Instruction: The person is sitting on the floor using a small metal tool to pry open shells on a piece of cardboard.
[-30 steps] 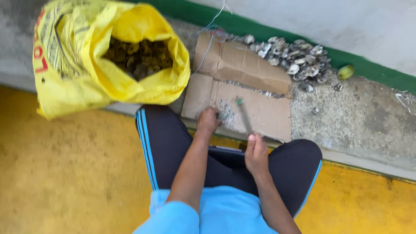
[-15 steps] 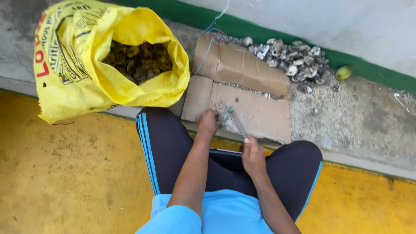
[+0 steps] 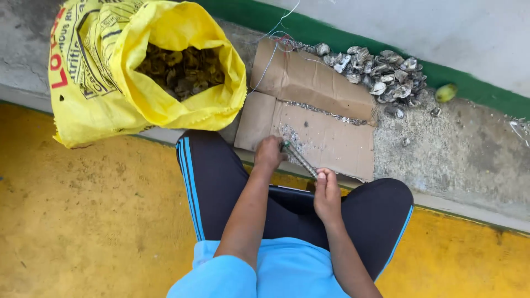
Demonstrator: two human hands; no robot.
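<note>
Head view. A seated person works over a flattened sheet of cardboard (image 3: 326,135) laid on the concrete ledge. The right hand (image 3: 327,194) is closed around the near end of a thin metal rod (image 3: 301,160), which slants up and left toward the left hand (image 3: 269,154). The left hand is curled shut at the rod's far end, resting on the cardboard; what it grips, if anything, is hidden under the fingers. The rod looks stiff, light and narrow, likely slick where bare, so the near end, where the right hand sits, seems the surest hold. Grey grit lies scattered on the cardboard just beyond the left hand.

Containers: a yellow sack (image 3: 138,83) stands open to the left of the cardboard, its mouth rolled back, filled with dark, rough shells (image 3: 179,69). A heap of pale grey shells (image 3: 381,74) lies loose against the green wall base, with a small green fruit (image 3: 446,92) beside it.
</note>
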